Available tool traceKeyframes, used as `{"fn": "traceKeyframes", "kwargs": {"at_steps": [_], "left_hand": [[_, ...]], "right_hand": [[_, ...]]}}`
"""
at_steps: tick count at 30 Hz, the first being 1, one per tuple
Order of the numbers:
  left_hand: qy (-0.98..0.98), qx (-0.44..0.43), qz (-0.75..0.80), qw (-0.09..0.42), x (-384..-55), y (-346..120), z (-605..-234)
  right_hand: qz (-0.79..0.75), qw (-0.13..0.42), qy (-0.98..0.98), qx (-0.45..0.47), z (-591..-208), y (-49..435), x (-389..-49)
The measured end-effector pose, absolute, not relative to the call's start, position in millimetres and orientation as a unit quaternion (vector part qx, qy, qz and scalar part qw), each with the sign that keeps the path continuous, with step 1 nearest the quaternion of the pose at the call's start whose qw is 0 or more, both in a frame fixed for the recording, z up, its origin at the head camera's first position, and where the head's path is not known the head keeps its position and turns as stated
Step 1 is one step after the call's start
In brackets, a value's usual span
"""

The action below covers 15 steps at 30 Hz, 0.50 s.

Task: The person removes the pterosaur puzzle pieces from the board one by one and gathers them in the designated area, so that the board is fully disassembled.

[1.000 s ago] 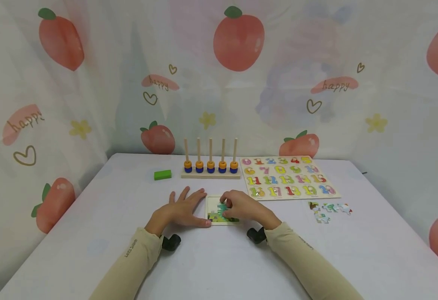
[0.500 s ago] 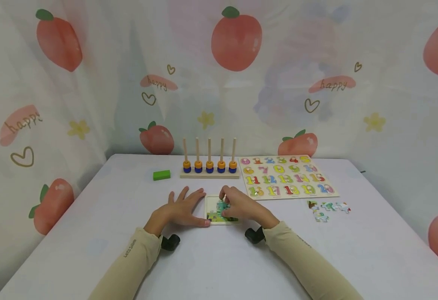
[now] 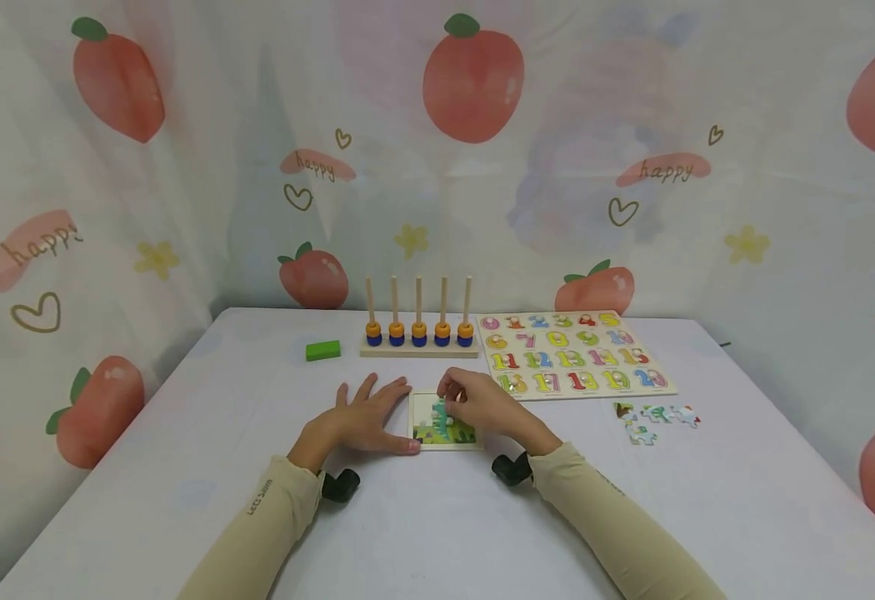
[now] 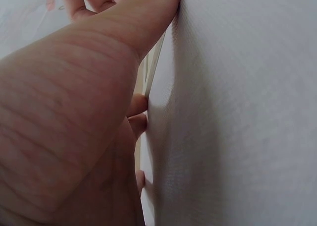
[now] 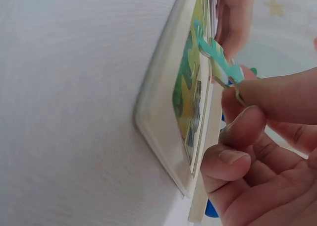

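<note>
A small jigsaw puzzle in a pale wooden tray lies on the white table, with green ground and a teal figure in its picture. My left hand is spread flat at the tray's left side, its thumb at the near left corner. Over the tray's far part, my right hand pinches a teal puzzle piece between thumb and index finger. In the right wrist view that piece is tilted, its far end close over the puzzle. The right hand covers the tray's far right part in the head view.
Several loose puzzle pieces lie to the right. Behind are a number board, a wooden peg stand with orange and blue beads, and a green block. A printed curtain hangs behind the table.
My right thumb and fingers have risen slightly toward the tray's far edge, and more of the green lower picture shows. My left hand has stayed in place.
</note>
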<state>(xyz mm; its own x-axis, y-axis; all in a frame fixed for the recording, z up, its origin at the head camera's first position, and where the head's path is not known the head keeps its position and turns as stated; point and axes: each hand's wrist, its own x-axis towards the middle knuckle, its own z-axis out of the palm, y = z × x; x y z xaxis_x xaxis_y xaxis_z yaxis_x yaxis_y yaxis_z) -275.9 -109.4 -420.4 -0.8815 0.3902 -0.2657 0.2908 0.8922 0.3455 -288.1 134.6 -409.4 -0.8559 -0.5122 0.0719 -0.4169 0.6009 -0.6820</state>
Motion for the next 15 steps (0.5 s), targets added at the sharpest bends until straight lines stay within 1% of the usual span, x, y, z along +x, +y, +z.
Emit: {"fn": "traceKeyframes", "kwargs": {"at_steps": [9, 15], "left_hand": [[0.96, 0.171, 0.141, 0.17, -279, -109, -427], [0.96, 0.173, 0.147, 0.166, -277, -108, -423]], "right_hand": [[-0.38, 0.053, 0.883, -0.27, -404, 138, -285], [-0.394, 0.045, 0.875, -0.276, -399, 143, -286]]}}
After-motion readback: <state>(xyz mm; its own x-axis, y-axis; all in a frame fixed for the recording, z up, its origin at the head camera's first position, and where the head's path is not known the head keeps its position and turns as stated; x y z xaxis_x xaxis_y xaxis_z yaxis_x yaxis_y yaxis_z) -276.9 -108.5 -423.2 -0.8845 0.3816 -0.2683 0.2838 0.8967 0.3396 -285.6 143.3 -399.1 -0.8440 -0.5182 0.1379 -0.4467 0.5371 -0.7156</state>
